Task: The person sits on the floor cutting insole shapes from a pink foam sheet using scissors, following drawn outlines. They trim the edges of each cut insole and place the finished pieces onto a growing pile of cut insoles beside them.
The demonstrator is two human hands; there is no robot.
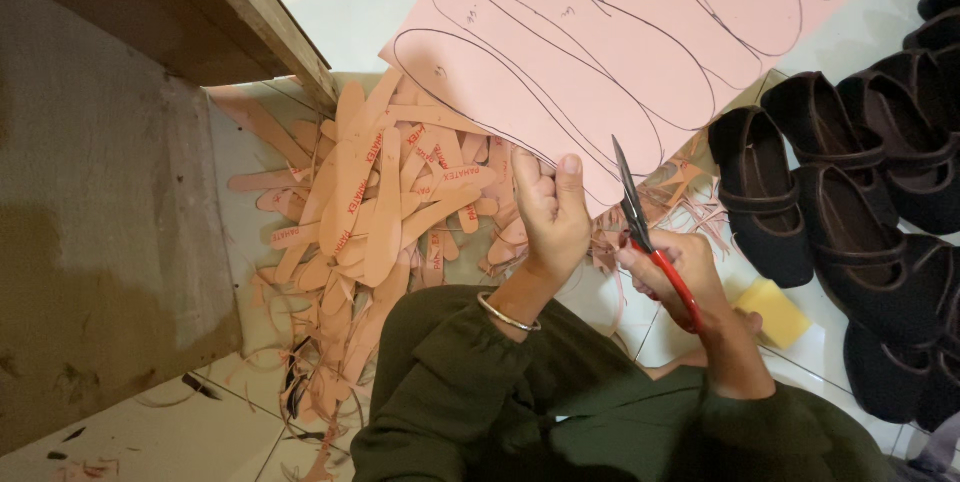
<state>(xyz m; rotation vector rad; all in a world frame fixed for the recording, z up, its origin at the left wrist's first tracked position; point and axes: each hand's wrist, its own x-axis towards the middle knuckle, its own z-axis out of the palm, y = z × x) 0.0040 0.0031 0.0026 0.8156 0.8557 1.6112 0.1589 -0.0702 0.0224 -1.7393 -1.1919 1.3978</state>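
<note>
- Pink sheet (640, 32), drawn over with dark insole outlines, hangs above the floor; the left hand (550, 212) pinches its lower edge, grip clamped on the sheet.
- Right hand (680, 277), just right of that grip, is closed around the red handles of scissors (645, 232), blades pointing up at the sheet's edge.
- Sheet looks thin, light and bendy; holding it close to the cut line likely keeps it steady.
- Cut pink insoles (380, 202) lie heaped left of the left hand.
- Black shoes (850, 192) and a yellow sponge (773, 312) sit right of the scissors.
</note>
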